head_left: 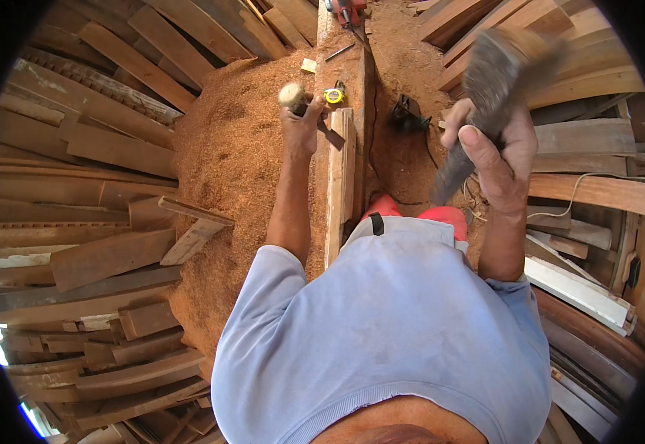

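Observation:
My left hand (pixel 302 127) is closed round a chisel, whose pale, round handle end (pixel 291 94) faces up. A dark, flat part shows past my fingers, over a pale length of timber (pixel 341 170) lying on the long wooden beam. On the right, my right hand (pixel 496 152) is raised and wrapped round the handle of a dark wooden mallet (pixel 496 70). The mallet's head is smeared by motion and is well apart from the chisel. Just beyond my left hand, a yellow tape measure (pixel 333 95) rests on the beam (pixel 330 44).
A red power tool (pixel 346 11) sits at the beam's far end, near a thin dark rod (pixel 339 52). Another dark tool (pixel 408 115) with a cord lies on the floor to the right. Sawdust (pixel 226 148) covers the ground; stacked boards (pixel 115 155) line both sides.

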Available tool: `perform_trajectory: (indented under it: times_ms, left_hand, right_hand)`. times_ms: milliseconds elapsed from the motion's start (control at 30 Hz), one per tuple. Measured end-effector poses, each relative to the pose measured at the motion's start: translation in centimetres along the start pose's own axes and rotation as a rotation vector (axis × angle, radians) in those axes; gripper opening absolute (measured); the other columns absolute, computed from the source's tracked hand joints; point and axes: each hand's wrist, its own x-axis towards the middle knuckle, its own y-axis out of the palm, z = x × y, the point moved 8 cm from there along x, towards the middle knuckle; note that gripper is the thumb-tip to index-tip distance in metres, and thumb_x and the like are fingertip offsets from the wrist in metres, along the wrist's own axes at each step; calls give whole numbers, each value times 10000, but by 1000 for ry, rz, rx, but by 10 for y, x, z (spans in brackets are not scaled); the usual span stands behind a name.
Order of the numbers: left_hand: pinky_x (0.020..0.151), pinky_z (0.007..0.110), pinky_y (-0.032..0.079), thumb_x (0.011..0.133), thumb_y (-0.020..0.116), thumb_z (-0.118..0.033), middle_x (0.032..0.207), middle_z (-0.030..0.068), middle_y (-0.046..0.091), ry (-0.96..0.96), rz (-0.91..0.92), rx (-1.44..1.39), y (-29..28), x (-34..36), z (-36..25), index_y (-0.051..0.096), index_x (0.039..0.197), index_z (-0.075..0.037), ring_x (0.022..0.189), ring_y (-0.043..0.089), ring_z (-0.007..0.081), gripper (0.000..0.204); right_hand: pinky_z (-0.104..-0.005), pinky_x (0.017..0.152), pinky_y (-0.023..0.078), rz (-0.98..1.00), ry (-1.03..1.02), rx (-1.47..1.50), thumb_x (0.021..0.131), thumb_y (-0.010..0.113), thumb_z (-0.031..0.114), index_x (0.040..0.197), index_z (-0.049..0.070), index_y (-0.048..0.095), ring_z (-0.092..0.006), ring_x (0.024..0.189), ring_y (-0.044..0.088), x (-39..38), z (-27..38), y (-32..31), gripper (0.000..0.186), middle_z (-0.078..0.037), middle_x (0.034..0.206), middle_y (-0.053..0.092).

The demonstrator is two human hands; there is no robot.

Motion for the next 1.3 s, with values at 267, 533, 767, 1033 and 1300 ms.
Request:
perform_trajectory:
  times_ms: [267, 533, 767, 1033, 1300]
  left_hand:
    - [675, 297, 582, 923, 770, -97, 862, 24, 660, 21, -13, 133, -13, 6, 36, 611, 994, -51, 733, 649, 125, 181]
    - [694, 306, 601, 930, 767, -106, 869, 11, 636, 33, -98, 396, -31, 0, 40, 585, 988, -78, 760, 638, 114, 193]
    - [616, 259, 501, 921, 777, -100, 798, -27, 634, 5, -89, 335, -23, -4, 40, 625, 919, -80, 705, 583, 71, 153]
    - [656, 275, 510, 913, 767, -84, 809, -7, 679, 155, -89, 599, -10, -14, 27, 668, 944, -23, 737, 625, 85, 121]
    - [730, 304, 539, 888, 769, -93, 910, 35, 736, 212, 52, 613, 1, -16, 42, 698, 1019, -29, 825, 665, 114, 162]
  right_hand:
    - [-324, 619, 485, -39, 78, -54, 952, 667, 118, 1166, -58, 548, -159, 665, 560, -18, -7, 5, 302, -90, 786, 586]
    - [-322, 599, 483, -47, 110, -32, 936, 670, 98, 1126, -65, 570, -143, 643, 556, -14, -14, 11, 269, -75, 793, 577]
    - [-309, 590, 473, -5, 123, -36, 937, 675, 99, 1094, -65, 575, -133, 642, 556, -10, -22, 16, 248, -71, 768, 592]
    - [-292, 577, 456, 52, 137, -83, 935, 683, 120, 980, -37, 612, -118, 632, 553, -1, -22, 23, 178, -56, 748, 606]
    - [-441, 684, 552, 442, -70, -808, 901, 674, 193, 990, -9, 696, -328, 737, 704, 36, -47, 99, 222, -200, 820, 705]
